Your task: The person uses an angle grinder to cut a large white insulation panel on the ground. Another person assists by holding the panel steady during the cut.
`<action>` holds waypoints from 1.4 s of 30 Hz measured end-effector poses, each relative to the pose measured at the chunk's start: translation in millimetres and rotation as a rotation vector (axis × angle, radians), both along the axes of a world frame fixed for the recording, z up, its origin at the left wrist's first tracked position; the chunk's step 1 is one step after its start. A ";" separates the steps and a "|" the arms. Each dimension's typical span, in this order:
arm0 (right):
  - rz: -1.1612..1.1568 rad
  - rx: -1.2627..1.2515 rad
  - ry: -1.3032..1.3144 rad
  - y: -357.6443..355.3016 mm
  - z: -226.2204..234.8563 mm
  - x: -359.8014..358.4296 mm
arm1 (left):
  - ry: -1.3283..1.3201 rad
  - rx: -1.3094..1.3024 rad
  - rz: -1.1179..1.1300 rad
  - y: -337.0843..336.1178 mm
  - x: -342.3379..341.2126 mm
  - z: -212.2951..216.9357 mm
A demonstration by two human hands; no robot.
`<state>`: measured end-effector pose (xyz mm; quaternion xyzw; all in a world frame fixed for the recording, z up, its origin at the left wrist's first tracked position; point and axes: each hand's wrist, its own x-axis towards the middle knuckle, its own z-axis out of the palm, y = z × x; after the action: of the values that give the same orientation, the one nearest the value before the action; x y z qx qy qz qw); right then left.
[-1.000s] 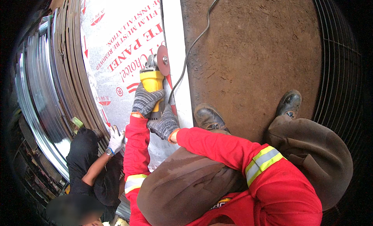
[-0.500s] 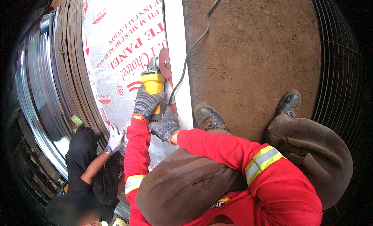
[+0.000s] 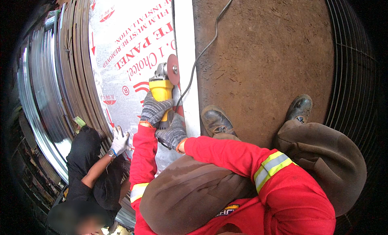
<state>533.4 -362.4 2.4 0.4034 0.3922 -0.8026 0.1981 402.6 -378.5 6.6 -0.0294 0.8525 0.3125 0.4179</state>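
Observation:
Both my grey-gloved hands grip a yellow angle grinder [image 3: 162,88]. My left hand [image 3: 154,109] wraps the yellow body; my right hand [image 3: 173,132] holds the rear grip just behind it. The grinder's reddish disc [image 3: 173,69] stands on edge against the right margin of a large white film-covered panel [image 3: 125,45] with red print. Its grey cord [image 3: 210,41] runs up over the brown dirt ground. My sleeves are red with a yellow reflective band.
A co-worker in black crouches at lower left, one white-gloved hand [image 3: 120,140] resting on the panel's lower edge. Stacked curved metal strips [image 3: 48,97] line the left. My two boots [image 3: 216,121] stand on the ground [image 3: 266,57]; wire mesh [image 3: 347,73] borders the right.
The grinder and both my hands have slid a little farther up along the panel's right edge. The co-worker's hand stays on the panel.

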 end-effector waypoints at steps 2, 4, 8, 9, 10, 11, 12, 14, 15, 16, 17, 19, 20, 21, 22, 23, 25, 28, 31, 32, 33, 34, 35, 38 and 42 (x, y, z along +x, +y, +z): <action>-0.006 -0.037 -0.007 0.1 2.5 1.9 | -0.009 0.004 0.002 2.6 3.2 4.5; -0.036 -0.066 0.001 0.2 7.5 4.5 | -0.001 -0.007 -0.006 7.1 4.9 13.0; 0.094 0.097 0.102 11.3 29.3 15.0 | 0.030 0.009 0.019 3.9 15.2 39.4; 0.209 0.137 0.200 27.2 38.7 15.0 | 0.031 0.030 0.070 3.2 16.6 53.5; 0.325 0.175 0.298 46.8 45.9 16.0 | 0.032 0.050 0.123 1.4 18.9 67.0; 0.442 0.213 0.404 70.8 54.2 13.7 | 0.023 0.162 0.202 -3.3 20.3 81.7; 0.557 0.258 0.497 97.3 56.4 10.7 | 0.009 0.193 0.234 -10.8 17.9 84.4; 0.805 0.334 0.708 141.0 49.1 4.1 | 0.035 0.264 0.322 -19.2 17.6 98.5; 0.798 0.614 0.831 157.3 30.4 -2.9 | 0.066 0.303 0.352 -20.4 17.9 106.1; 0.768 0.878 0.969 174.8 10.9 -15.4 | 0.092 0.310 0.388 -21.4 19.9 116.0; 0.790 1.014 1.064 194.7 -1.4 -33.4 | 0.129 0.311 0.428 -23.8 23.4 131.1; 0.863 1.226 1.259 223.1 -38.7 -61.2 | 0.165 0.343 0.553 -28.3 31.2 146.1; 0.917 1.306 1.370 231.3 -56.7 -67.9 | 0.179 0.364 0.613 -30.2 36.1 151.9; 1.088 1.352 1.375 261.6 -88.7 -63.3 | 0.109 0.468 0.672 -31.2 33.9 104.6; 1.176 1.309 1.468 269.8 -102.5 -67.9 | 0.126 0.448 0.725 -33.1 37.5 97.6; 1.257 1.304 1.557 287.1 -123.8 -80.8 | 0.146 0.454 0.756 -26.7 34.1 94.8; 1.485 1.191 1.653 287.4 -132.6 -99.3 | 0.278 0.359 0.840 -21.4 42.8 134.8; 1.997 0.990 1.309 317.4 -167.3 -127.3 | 0.372 0.289 0.928 -24.1 57.6 126.3; 2.112 0.714 1.250 359.0 -209.0 -169.0 | 0.526 0.171 0.968 -7.1 61.7 120.8; 2.045 0.762 1.356 389.8 -236.4 -173.8 | 0.578 0.131 0.981 -6.3 63.4 113.7; 2.131 0.788 1.148 405.1 -250.6 -187.3 | 0.606 0.089 0.992 -14.0 67.1 106.5; 2.100 0.863 1.248 411.2 -245.3 -195.1 | 0.626 0.014 1.014 -21.0 77.7 108.6; 2.117 1.143 1.217 453.6 -277.0 -208.0 | 0.650 -0.056 0.995 -11.1 72.7 102.8; 2.071 1.316 1.235 494.9 -312.0 -194.7 | 0.685 -0.145 1.052 -24.8 115.8 134.7; 2.120 1.489 1.168 544.1 -370.9 -142.2 | 0.743 -0.272 1.061 -55.9 179.1 162.4</action>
<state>391.2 181.7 -368.5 -0.4526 0.8525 0.0656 0.2533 581.8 -434.4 168.9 -0.3884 0.8416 0.3548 -0.1220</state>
